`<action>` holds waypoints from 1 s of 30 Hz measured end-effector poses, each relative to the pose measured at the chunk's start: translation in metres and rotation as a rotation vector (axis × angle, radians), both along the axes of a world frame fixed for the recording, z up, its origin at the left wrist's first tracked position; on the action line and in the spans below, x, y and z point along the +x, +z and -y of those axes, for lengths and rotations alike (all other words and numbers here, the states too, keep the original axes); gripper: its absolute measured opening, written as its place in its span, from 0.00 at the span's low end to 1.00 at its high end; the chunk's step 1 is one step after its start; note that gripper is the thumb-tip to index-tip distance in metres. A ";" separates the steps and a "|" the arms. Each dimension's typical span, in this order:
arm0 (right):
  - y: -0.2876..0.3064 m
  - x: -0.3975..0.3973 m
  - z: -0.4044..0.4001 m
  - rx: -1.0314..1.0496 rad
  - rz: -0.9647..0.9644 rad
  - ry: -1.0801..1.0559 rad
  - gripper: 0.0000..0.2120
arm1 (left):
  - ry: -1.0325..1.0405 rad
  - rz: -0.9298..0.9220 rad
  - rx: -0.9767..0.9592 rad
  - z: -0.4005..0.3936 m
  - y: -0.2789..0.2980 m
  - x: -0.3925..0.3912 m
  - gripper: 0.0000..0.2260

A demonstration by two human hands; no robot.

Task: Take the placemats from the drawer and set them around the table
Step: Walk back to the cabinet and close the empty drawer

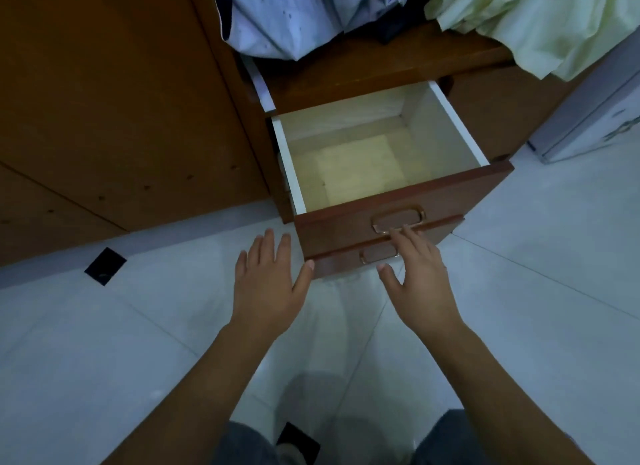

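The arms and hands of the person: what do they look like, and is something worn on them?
Both forearms are bare, with no sleeve visible up to the bottom frame edge. The left hand and the right hand carry no glove, ring, watch or bracelet that shows. The fingernails are short and unpainted.

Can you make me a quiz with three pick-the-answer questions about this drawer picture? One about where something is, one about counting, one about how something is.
1. Where are the right hand fingertips?
A. by the upper drawer's handle
B. inside the drawer
C. on the cloth

2. How many handles show on the drawer fronts?
A. one
B. two
C. four

3. How is the upper drawer?
A. shut
B. pulled open
C. lying on the floor

Answers: 1 A, the fingers reach the metal handle. 2 B, a second, lower handle shows below it. 3 B, its pale inside shows.
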State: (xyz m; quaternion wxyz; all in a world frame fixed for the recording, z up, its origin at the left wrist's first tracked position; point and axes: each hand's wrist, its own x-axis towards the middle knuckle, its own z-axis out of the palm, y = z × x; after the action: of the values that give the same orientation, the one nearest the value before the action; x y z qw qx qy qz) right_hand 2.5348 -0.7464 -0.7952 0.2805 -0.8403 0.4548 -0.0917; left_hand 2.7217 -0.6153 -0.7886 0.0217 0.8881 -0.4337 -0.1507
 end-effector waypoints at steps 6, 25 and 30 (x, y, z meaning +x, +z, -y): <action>-0.064 -0.002 0.018 -0.139 0.146 -0.044 0.23 | -0.005 0.033 -0.161 0.008 -0.083 0.009 0.36; -0.088 0.031 0.058 -0.406 0.243 -0.192 0.07 | 0.035 0.019 -0.315 0.038 -0.116 0.018 0.38; -0.097 0.037 0.058 -0.406 0.299 -0.196 0.05 | 0.039 0.026 -0.301 0.037 -0.118 0.021 0.36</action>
State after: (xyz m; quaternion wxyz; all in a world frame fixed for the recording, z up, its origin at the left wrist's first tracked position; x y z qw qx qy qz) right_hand 2.5715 -0.8042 -0.8927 0.1599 -0.8086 0.4597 -0.3307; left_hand 2.7426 -0.6525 -0.9068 0.1517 0.8850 -0.4343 -0.0719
